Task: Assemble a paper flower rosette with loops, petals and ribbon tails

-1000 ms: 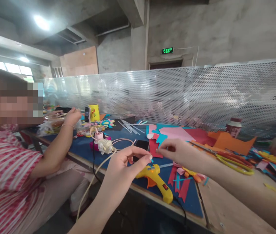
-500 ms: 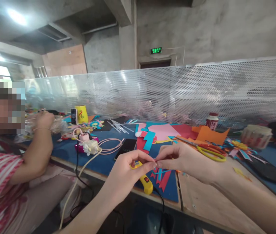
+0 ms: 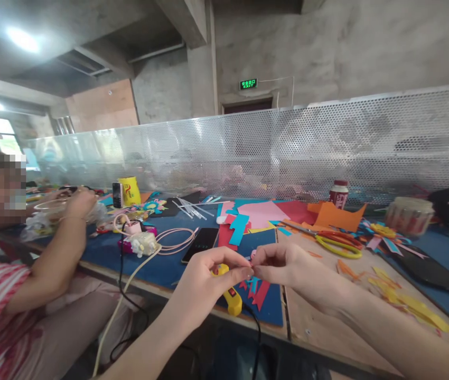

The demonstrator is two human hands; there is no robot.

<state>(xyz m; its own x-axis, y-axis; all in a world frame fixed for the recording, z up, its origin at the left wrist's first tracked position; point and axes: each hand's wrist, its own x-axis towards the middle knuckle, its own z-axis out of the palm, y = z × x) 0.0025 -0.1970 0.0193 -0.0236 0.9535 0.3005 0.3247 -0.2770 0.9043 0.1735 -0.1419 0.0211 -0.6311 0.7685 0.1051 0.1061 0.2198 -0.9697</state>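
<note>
My left hand (image 3: 212, 272) is closed in a pinch, thumb against forefinger. Its fingertips meet those of my right hand (image 3: 288, 264), which pinches from the other side. Between them shows a tiny pinkish piece (image 3: 253, 254), too small and too covered to name. Below my left fingers lies a yellow glue gun (image 3: 233, 302) with a red switch, its upper part hidden by the hand. Under my fingertips, red paper strips (image 3: 262, 295) with notched ends and blue strips (image 3: 252, 285) rest on the blue mat (image 3: 270, 315).
Scissors (image 3: 339, 245) with yellow and orange handles lie beyond my right hand. A phone (image 3: 200, 244), coloured paper sheets (image 3: 264, 215) and clear sticks (image 3: 191, 207) are farther back. Yellow scraps (image 3: 418, 309) lie near my right forearm. A co-worker's arm (image 3: 66, 237) is at left.
My view has shifted slightly. Both hands keep their pinch, with the right fingers a little more curled. A pinkish bit now shows above the fingertips; the blue strand beneath them no longer shows.
</note>
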